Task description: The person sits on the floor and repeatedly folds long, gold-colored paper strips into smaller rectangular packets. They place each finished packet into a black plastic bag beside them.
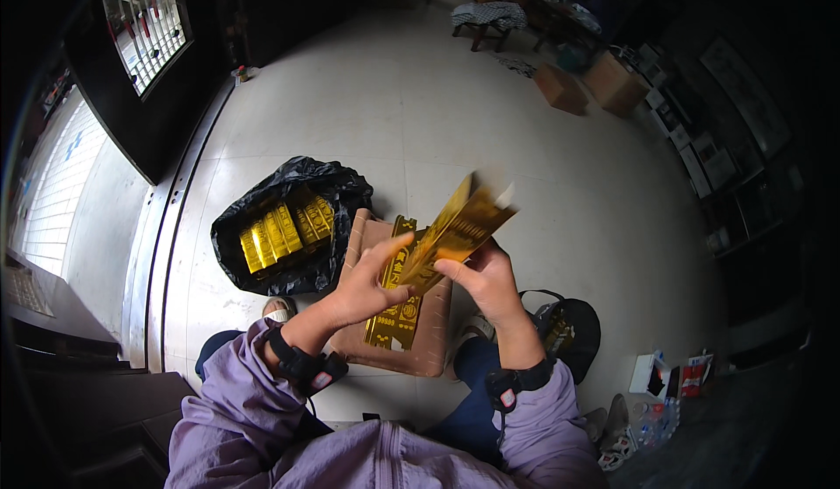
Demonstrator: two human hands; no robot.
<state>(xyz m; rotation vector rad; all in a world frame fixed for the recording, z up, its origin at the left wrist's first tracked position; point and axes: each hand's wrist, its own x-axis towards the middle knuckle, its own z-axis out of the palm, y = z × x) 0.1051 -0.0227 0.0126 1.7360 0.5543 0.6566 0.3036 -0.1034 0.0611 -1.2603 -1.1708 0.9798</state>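
Note:
Gold foil paper, folded into an open, box-like form [462,226], is tilted up above a low brown padded stool [430,331]. My right hand [487,282] grips it from the right, thumb on the near face and fingers behind. At its lower left end is my left hand [367,285], thumb and forefinger spread apart; whether they touch the foil is unclear. Flat embossed gold foil sheets [394,322] bearing printed characters lie on the stool beneath both hands. The far end of the held piece is blurred.
Left of the stool, an open black plastic bag [295,161] holds several folded gold pieces [279,236]. A dark bag [581,338] with gold foil inside is by my right leg. Plastic bottles [656,420] and shoes [617,446] lie farther right. Cardboard boxes [613,85] stand at the back.

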